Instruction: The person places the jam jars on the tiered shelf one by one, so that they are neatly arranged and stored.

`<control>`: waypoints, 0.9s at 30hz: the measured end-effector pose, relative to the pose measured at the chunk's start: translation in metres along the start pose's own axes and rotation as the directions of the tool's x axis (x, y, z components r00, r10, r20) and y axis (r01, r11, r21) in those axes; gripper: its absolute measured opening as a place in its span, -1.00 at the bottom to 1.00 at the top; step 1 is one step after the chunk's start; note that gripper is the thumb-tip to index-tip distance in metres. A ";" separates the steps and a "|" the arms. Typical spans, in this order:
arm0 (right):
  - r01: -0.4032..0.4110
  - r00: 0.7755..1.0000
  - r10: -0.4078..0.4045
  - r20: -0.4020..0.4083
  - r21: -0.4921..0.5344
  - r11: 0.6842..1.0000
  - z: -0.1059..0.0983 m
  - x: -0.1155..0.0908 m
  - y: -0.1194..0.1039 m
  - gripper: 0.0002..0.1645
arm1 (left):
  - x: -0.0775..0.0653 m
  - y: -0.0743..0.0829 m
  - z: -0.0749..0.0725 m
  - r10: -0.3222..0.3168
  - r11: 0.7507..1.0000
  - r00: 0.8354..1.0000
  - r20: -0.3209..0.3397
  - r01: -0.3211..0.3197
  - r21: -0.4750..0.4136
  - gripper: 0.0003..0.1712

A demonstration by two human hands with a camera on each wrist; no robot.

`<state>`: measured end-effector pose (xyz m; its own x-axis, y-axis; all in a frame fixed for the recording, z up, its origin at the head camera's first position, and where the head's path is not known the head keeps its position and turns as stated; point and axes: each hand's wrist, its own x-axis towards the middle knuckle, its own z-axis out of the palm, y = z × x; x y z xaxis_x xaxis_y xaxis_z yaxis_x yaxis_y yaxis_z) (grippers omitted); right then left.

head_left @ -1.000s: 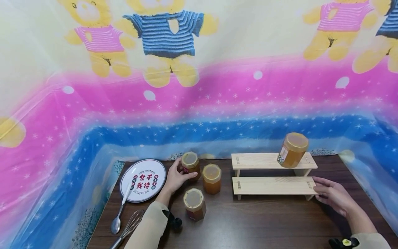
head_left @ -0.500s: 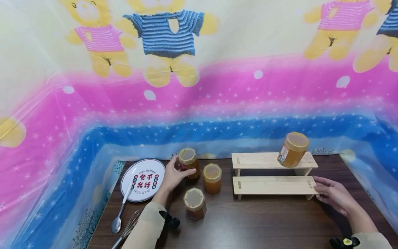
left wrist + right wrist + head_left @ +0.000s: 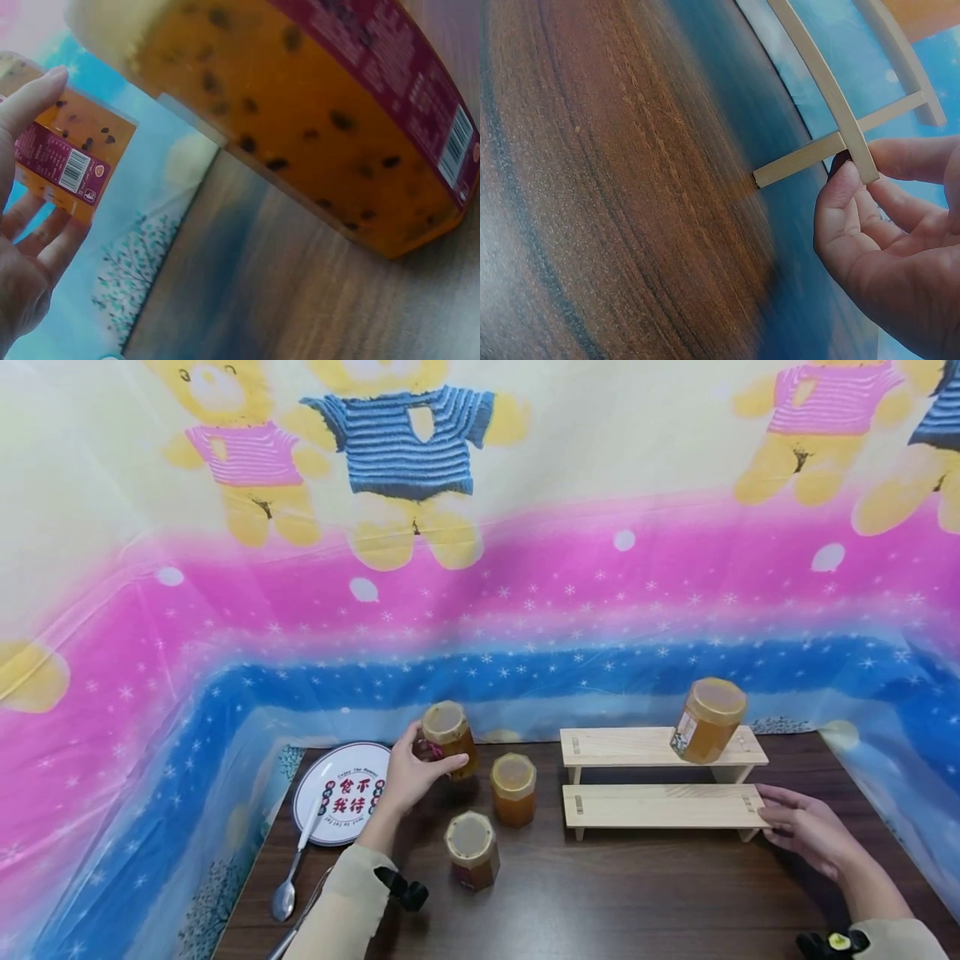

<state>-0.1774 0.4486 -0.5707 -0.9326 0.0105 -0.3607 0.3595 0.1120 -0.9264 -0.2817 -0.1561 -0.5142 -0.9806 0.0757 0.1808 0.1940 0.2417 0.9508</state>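
My left hand (image 3: 408, 779) grips an eight-sided jam jar (image 3: 457, 750) with a gold lid, thumb on the near side. In the left wrist view this jar (image 3: 112, 142) shows amber filling, dark seeds and a purple label; it is raised and tilted. Two more jars stand on the table just right of that hand: an orange one (image 3: 514, 802) and a darker one (image 3: 474, 868) nearer the front. At the right, my right hand (image 3: 810, 835) pinches the end of the lower board (image 3: 660, 807) of a two-step wooden rack; the thumb and fingers around the board end show in the right wrist view.
On the rack's upper board (image 3: 618, 747) stands a honey-coloured jar (image 3: 708, 722). A white plate (image 3: 311, 768) with red characters lies at the left, a spoon (image 3: 285, 897) resting against it. The whisk is mostly hidden by my left sleeve. A printed cloth hangs behind the dark table (image 3: 622, 902).
My left hand has lifted the jar off the table and moved it up and slightly left, tilting it. My right hand stays at the rack's end.
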 end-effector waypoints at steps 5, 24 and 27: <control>-0.001 1.000 0.001 0.001 0.004 1.000 -0.001 0.000 0.001 -0.02 | 0.000 0.014 -0.001 0.021 1.000 1.000 0.000 -0.021 -0.007 -0.16; 0.010 1.000 -0.010 -0.001 0.002 1.000 0.000 0.000 0.002 -0.02 | 0.004 0.063 0.007 0.114 0.993 0.993 0.005 -0.114 -0.018 -0.17; 0.011 1.000 -0.011 -0.003 0.000 1.000 0.000 0.000 0.002 -0.03 | 0.005 0.070 0.012 0.105 0.994 0.994 0.022 -0.105 -0.016 -0.15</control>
<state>-0.1773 0.4489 -0.5723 -0.9368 0.0121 -0.3498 0.3488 0.1125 -0.9304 -0.2732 -0.1271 -0.4500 -0.9539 0.1218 0.2744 0.2954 0.2168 0.9305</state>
